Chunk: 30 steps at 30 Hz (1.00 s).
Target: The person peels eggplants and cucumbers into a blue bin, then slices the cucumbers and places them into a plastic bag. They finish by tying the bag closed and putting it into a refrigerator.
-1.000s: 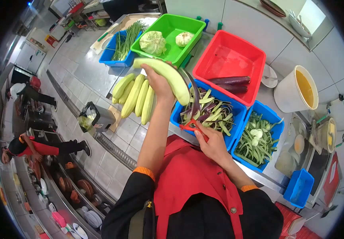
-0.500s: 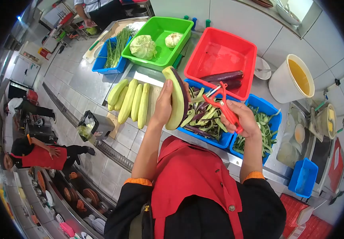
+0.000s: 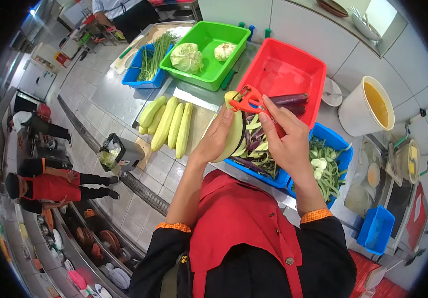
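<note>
My left hand [image 3: 215, 136] is wrapped round a partly peeled eggplant [image 3: 233, 135], pale green with a dark purple strip of skin left on its right side. In my right hand [image 3: 288, 136] is a red peeler [image 3: 249, 101], its head against the eggplant's upper end. Below them, a blue bin [image 3: 266, 180] holds purple and green peelings [image 3: 256, 161]. Several peeled, pale eggplants [image 3: 166, 124] lie side by side on a board to the left. Unpeeled purple eggplants [image 3: 289, 101] rest in a red bin [image 3: 300, 64] behind my right hand.
A green bin [image 3: 214, 37] with cabbages and a blue bin [image 3: 144, 84] of long green stalks stand at the back left. Right are a second blue bin [image 3: 340, 141] of green trimmings and a white bucket [image 3: 355, 116] of yellow liquid. Co-workers [image 3: 55, 181] stand across the aisle.
My right hand has brought the peeler up and left, from beside the eggplant onto its upper end. My view has shifted slightly. The co-worker at left has changed posture.
</note>
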### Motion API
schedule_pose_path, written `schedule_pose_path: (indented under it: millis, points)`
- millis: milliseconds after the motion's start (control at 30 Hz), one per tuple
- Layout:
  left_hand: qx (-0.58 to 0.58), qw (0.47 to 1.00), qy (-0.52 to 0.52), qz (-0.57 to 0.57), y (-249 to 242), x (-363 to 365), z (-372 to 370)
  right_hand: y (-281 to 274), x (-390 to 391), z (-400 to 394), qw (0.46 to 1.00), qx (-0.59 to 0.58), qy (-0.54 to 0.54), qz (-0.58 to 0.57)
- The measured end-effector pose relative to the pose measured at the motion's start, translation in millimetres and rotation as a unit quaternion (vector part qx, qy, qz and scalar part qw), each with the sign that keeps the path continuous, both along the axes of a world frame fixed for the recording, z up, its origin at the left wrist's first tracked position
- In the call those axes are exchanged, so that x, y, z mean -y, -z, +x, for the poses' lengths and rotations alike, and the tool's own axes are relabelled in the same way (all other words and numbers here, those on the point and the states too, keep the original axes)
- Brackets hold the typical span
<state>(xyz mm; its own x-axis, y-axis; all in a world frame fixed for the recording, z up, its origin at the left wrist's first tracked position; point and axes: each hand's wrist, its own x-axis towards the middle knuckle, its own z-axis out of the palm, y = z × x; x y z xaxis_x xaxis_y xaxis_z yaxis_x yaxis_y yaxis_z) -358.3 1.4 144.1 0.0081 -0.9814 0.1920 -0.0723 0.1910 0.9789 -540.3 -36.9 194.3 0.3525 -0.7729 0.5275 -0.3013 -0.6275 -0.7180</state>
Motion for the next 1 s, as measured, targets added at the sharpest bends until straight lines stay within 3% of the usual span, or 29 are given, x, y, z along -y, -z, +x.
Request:
schedule_pose_path:
  millis: [133,233,267,367,500,533,600,700,800,933,1000]
  points:
    - [-0.006,1.0,-0.016,-0.003,-11.7,0.2,2.4,6.6,0.1,7.4,0.999,-0.002,0.018,-0.046]
    - [-0.117,0.987,-0.1,0.035,3.0,14.9,4.3,25.4,-14.5,10.2,0.995,-0.046,0.033,-0.077]
    - [-0.133,0.976,-0.173,0.023,-2.9,16.5,1.9,36.1,-20.4,11.1,0.993,-0.063,0.037,-0.092]
    - [-0.356,0.906,-0.219,0.064,-5.7,34.8,23.2,85.6,-48.6,8.3,0.994,-0.093,0.016,-0.05]
    - [-0.508,0.827,-0.236,0.042,-12.6,55.4,20.8,131.5,-55.2,-1.6,0.98,-0.156,-0.049,0.109]
    - [-0.477,0.851,-0.203,0.088,-2.9,55.1,26.2,132.6,-54.2,-9.7,0.972,-0.148,-0.057,0.173]
    - [-0.47,0.867,-0.152,0.062,3.6,55.2,24.7,111.1,-43.0,-21.3,0.94,-0.128,-0.055,0.311]
    - [-0.426,0.9,-0.086,0.032,7.3,46.8,13.6,95.9,-19.7,-41.1,0.927,-0.135,-0.018,0.349]
    - [-0.325,0.944,-0.032,0.05,9.0,31.9,8.7,65.4,-8.8,-37.1,0.978,-0.012,0.009,0.208]
    - [-0.18,0.982,-0.03,0.049,8.7,17.6,0.7,16.8,2.1,-14.2,0.997,0.027,0.005,0.072]
    - [-0.161,0.986,-0.034,0.032,-0.4,12.8,-6.4,7.7,7.5,1.5,0.999,0.052,0.002,-0.003]
